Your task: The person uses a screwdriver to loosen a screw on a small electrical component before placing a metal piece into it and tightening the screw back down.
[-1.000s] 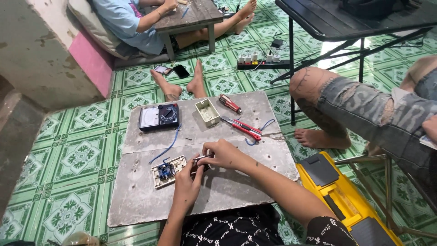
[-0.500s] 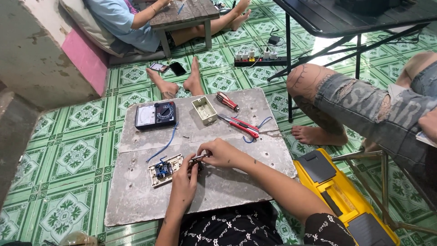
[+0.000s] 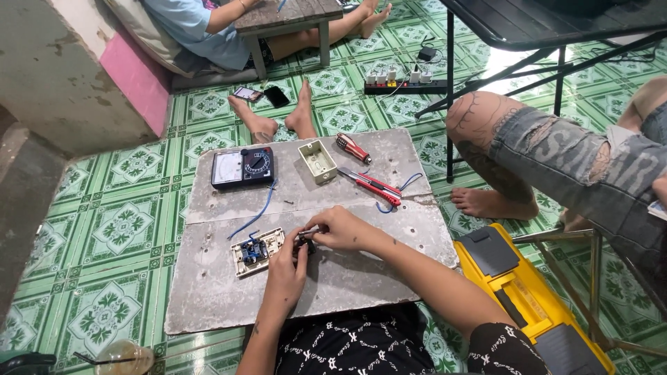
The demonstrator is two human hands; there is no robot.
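We pinch a small dark part (image 3: 303, 244) between both hands: our left hand (image 3: 288, 262) cups it from below with fingers closed around it, and our right hand (image 3: 338, 229) grips it from above, thumb and fingers clamped. The part sits over the near half of the grey slab (image 3: 215, 305), just right of a white switch plate (image 3: 258, 251) with blue wiring. A blue wire (image 3: 253, 214) runs from the plate toward the far left, where a black multimeter (image 3: 242, 169) lies. Farther right sit a cream wall box (image 3: 317, 161), a red screwdriver (image 3: 353, 148) and red pliers (image 3: 370, 185). A yellow toolbox (image 3: 528, 298) rests on the tiled floor at our right.
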